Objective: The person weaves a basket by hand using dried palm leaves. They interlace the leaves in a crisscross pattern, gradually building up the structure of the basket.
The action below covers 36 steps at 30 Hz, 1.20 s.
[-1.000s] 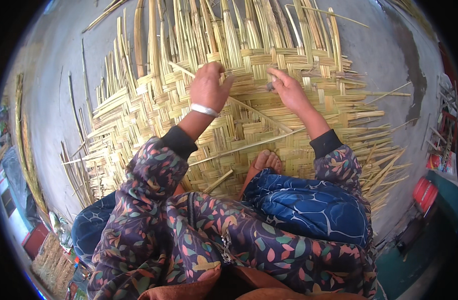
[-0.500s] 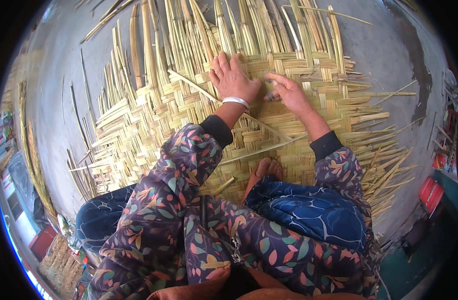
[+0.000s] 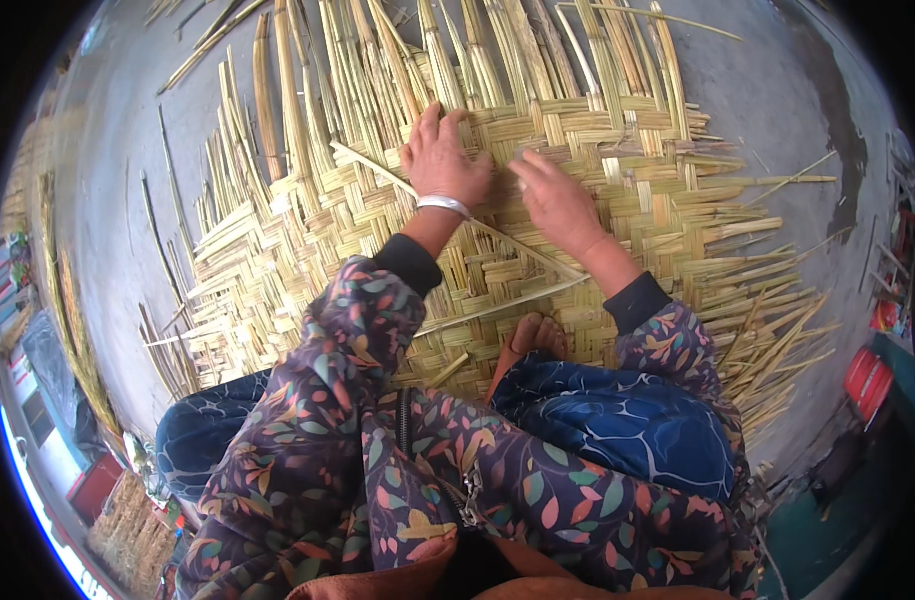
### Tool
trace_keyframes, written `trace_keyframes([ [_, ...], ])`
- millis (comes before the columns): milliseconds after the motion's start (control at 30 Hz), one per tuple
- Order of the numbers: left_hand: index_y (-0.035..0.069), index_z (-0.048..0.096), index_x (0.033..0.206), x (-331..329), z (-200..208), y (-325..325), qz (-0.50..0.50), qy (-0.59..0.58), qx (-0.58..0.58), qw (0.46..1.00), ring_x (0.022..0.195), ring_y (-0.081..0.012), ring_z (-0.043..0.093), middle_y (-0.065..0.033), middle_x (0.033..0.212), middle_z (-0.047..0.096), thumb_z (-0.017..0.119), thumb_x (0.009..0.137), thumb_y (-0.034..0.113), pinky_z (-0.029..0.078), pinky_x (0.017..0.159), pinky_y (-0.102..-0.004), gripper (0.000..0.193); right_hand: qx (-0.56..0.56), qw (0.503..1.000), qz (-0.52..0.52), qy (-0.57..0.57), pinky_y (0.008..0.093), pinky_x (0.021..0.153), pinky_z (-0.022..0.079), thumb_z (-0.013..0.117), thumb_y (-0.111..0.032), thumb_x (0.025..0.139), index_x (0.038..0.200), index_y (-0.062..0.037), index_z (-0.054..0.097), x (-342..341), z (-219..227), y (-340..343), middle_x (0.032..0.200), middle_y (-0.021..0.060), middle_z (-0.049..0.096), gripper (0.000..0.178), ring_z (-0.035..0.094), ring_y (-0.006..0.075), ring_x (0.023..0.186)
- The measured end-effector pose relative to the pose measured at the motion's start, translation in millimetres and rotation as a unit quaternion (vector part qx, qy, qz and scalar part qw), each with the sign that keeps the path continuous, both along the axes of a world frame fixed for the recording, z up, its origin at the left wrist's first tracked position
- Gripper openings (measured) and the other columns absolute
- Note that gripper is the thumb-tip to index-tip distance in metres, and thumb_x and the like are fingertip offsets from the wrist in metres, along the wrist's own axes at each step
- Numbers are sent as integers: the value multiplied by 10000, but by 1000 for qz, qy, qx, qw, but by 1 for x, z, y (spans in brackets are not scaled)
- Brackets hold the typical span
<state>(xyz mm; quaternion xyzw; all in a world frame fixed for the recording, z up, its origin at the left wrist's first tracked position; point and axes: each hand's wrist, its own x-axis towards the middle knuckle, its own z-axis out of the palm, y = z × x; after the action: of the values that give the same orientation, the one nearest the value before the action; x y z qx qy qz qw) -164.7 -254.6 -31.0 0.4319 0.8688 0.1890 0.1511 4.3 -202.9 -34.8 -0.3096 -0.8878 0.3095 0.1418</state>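
Note:
A partly woven mat of pale yellow-green split reeds lies on the floor under both hands, with unwoven reed ends fanning out at its far side and edges. Near the far woven edge, my left hand, with a silver bracelet at the wrist, rests on the weave with fingers apart. My right hand is just to its right, over the mat; its fingertips are smeared by motion, and whether they hold a reed cannot be seen. A loose split reed runs slantwise across the mat, passing beneath my left wrist.
My bare foot is on the mat's near part. Long loose reeds lie at the left, and more reed pieces at the far left. A red container stands at the right. A dark wet streak marks the grey floor.
My left hand has shifted slightly left along the far woven edge. My right hand has moved left too, turning from a side-on curl to back upward.

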Motion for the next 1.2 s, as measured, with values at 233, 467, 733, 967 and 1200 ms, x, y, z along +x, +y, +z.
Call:
trace_keyframes([
  [233,186,597,1170,-18,9,-5,-99,135,92,982,1285,-291,404,-90,1351,476,687,764,233,279,1044,-475,419,114,992,45,-25,390,788,485,563,-103,808,1092,-35,610,-4,19,-19,1190,102,573,296,564,276,966],
  [467,183,635,1114,-26,25,94,-443,319,29,837,1219,-222,471,-57,1247,551,646,817,279,309,1028,-478,313,205,977,54,19,360,804,433,587,-135,757,1084,-92,611,8,-3,-16,1142,42,569,331,543,216,957],
  [733,171,642,1043,-19,68,151,-544,305,-194,757,1057,-195,550,-9,1033,623,668,797,377,370,942,-409,321,197,979,42,38,357,801,431,593,-120,762,1083,-92,597,11,-4,-16,1139,39,558,322,544,211,956],
  [967,110,638,1026,-35,40,137,-252,91,-41,963,897,-316,628,-89,922,667,635,824,297,486,802,-440,276,180,983,37,30,361,822,430,615,-133,758,1086,-99,598,15,-6,-15,1148,42,557,331,546,215,971],
  [1200,-22,631,894,-40,14,135,27,-324,-44,945,554,-150,650,-79,678,638,746,783,214,480,438,-248,285,179,982,36,42,366,821,435,623,-130,747,1094,-99,604,13,-13,-16,1144,55,557,348,544,232,980],
])
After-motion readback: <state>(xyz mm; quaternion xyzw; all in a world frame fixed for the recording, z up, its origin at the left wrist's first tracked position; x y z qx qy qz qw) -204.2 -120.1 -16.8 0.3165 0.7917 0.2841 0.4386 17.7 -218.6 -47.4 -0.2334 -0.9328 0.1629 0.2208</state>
